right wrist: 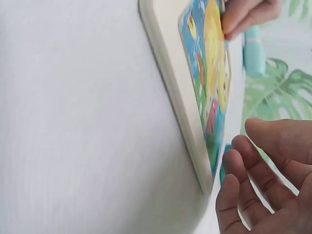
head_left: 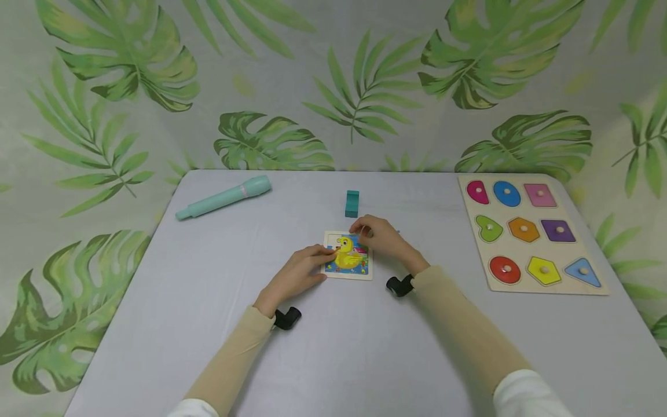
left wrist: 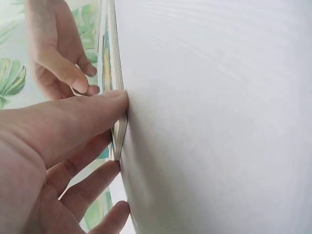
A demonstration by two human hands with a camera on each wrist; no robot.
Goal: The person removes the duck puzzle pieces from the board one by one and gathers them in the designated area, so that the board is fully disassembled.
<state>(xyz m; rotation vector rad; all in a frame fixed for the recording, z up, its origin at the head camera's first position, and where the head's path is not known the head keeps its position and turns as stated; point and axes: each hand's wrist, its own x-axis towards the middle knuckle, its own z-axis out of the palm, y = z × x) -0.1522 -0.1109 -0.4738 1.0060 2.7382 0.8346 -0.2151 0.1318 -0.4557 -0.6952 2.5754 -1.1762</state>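
A small square duck puzzle (head_left: 347, 260), a yellow duck on blue in a pale wooden frame, lies flat in front of the person. My left hand (head_left: 300, 270) holds it at its near left corner. In the left wrist view the thumb (left wrist: 109, 101) rests on the frame's edge, with other fingers around the corner. My right hand (head_left: 383, 237) hovers over the far right corner, fingers loosely bent. The right wrist view shows a gap between this hand's thumb (right wrist: 265, 129) and fingers, with nothing held there.
Just beyond the puzzle stands a small teal block (head_left: 352, 204). A mint-green, torch-shaped object (head_left: 224, 197) lies at the far left. To the right is a wooden shape board (head_left: 534, 231) with several colourful knobbed pieces. Leaf-patterned cloth (head_left: 365, 87) hangs behind the table (head_left: 333, 359).
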